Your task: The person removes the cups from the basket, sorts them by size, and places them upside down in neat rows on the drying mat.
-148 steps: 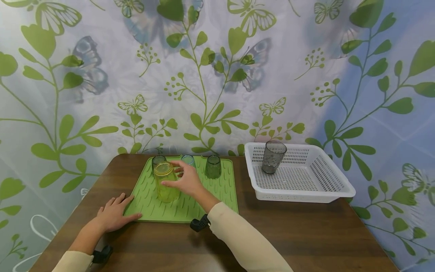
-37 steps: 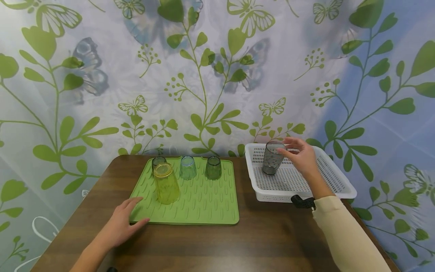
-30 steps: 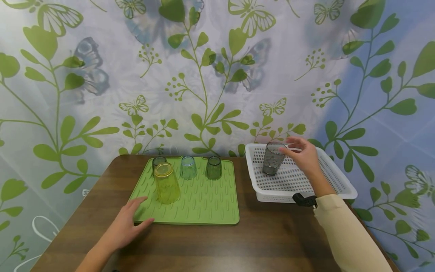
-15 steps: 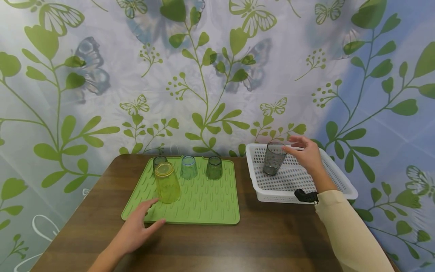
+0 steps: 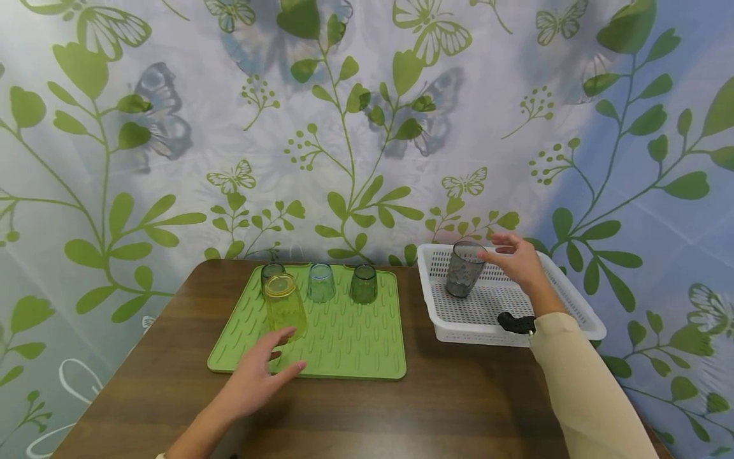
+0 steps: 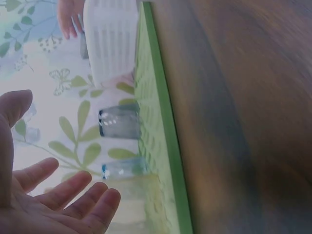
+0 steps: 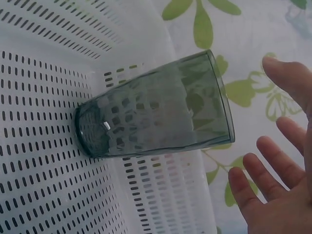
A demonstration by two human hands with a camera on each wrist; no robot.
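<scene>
My left hand (image 5: 255, 376), fingers spread and slightly bent, hovers over the front of the green drying mat (image 5: 350, 350). Its fingertips are close to the upside-down yellow glass (image 5: 285, 306); I cannot tell whether they touch. In the left wrist view the palm (image 6: 48, 204) faces up and holds nothing. My right hand (image 5: 518, 264) reaches over the white basket (image 5: 487, 335), beside the rim of a tall grey glass (image 5: 463, 274). The right wrist view has this glass (image 7: 151, 107) upright but leaning on the basket wall, with the fingers (image 7: 265, 173) apart from it.
Along the mat's back edge stand a small dark glass (image 5: 271, 271) partly behind the yellow one, a small bluish glass (image 5: 321, 284) and a dark green glass (image 5: 364, 285), all upside down. The wooden table (image 5: 355, 414) meets a patterned curtain (image 5: 367, 159) at the back.
My right hand has gone from the yellow glass over to the basket, then stayed by the grey glass. My left hand has moved rightward from the mat's left edge towards the yellow glass.
</scene>
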